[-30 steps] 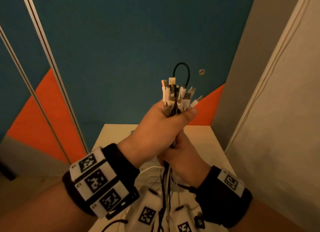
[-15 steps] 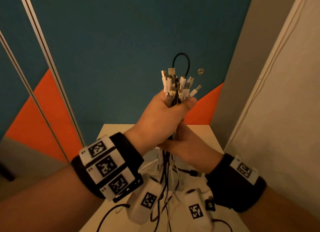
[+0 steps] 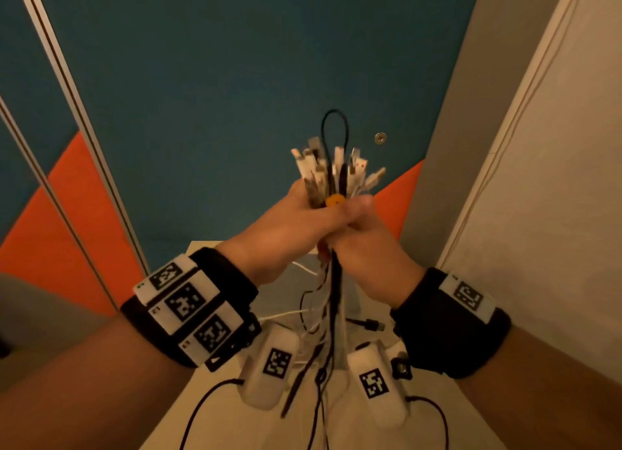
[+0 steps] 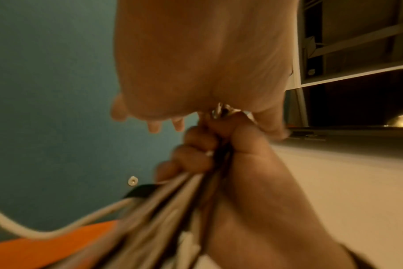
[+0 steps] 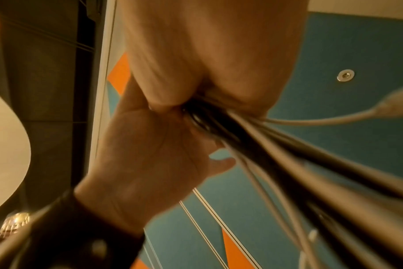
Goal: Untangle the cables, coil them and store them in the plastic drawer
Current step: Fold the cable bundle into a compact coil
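Observation:
A bundle of white and black cables (image 3: 333, 170) stands upright, its plugs fanned out above my fists and one black loop on top. My left hand (image 3: 303, 224) grips the bundle just under the plugs, beside a small orange round piece (image 3: 335, 200). My right hand (image 3: 367, 251) grips the same bundle directly below, touching the left. The loose strands (image 3: 331, 315) hang down to the table. In the left wrist view my left hand (image 4: 196, 63) is above my right hand (image 4: 219, 154), with blurred cables (image 4: 161, 209) below. The right wrist view shows the cables (image 5: 288, 154) running out of both fists.
A pale table (image 3: 235, 426) lies below, with a loose black plug (image 3: 370, 324) and white cable ends on it. A blue and orange wall (image 3: 202, 79) is straight ahead. A white wall (image 3: 538, 214) stands close on the right.
My right hand has moved out from under the left and now shows on the bundle's right side. The plugs fan out wider, and an orange piece shows at my left thumb.

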